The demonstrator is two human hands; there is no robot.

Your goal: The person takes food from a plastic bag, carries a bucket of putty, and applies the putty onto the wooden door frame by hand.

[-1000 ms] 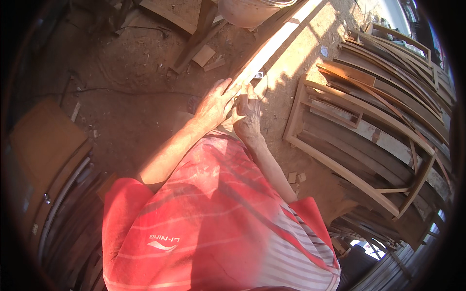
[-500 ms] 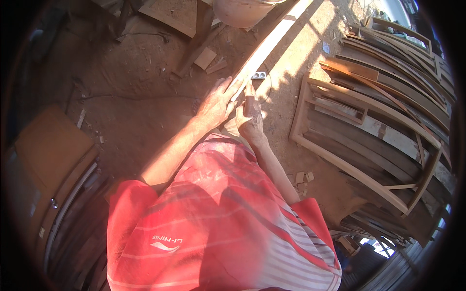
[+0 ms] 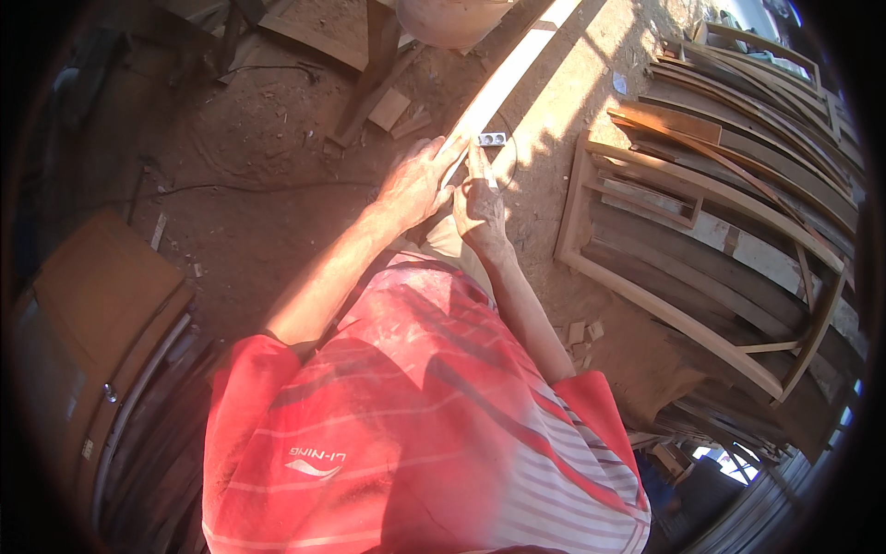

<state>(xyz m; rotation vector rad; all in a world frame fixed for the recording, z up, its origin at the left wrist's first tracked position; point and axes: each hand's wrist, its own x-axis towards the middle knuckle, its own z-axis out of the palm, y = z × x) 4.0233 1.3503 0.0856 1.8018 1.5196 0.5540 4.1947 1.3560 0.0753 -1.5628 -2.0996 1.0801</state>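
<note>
A long pale wooden plank (image 3: pixel 506 81) runs from the top of the view down to my hands, brightly sunlit along its length. My left hand (image 3: pixel 413 185) is closed over the left side of its near end, fingers lying on the wood. Just to the right, my right hand (image 3: pixel 481 208) is at the same end. Its forefinger stretches along the plank's right edge, while the other fingers are curled and partly hidden. A small white power socket strip (image 3: pixel 492 139) lies on the ground just beyond the right fingertips.
Wooden frames (image 3: pixel 664 319) and stacked boards (image 3: pixel 757 120) fill the right side. A pale bucket (image 3: pixel 452 20) stands at the top, beside the plank. Wood offcuts (image 3: pixel 389 109) and a dark cable (image 3: pixel 268 188) lie on the ground. A brown wooden panel (image 3: pixel 111 272) is at left.
The view has turned slightly, shifting the surroundings. Both hands stay at the plank's near end, with only a slight shift of the fingers.
</note>
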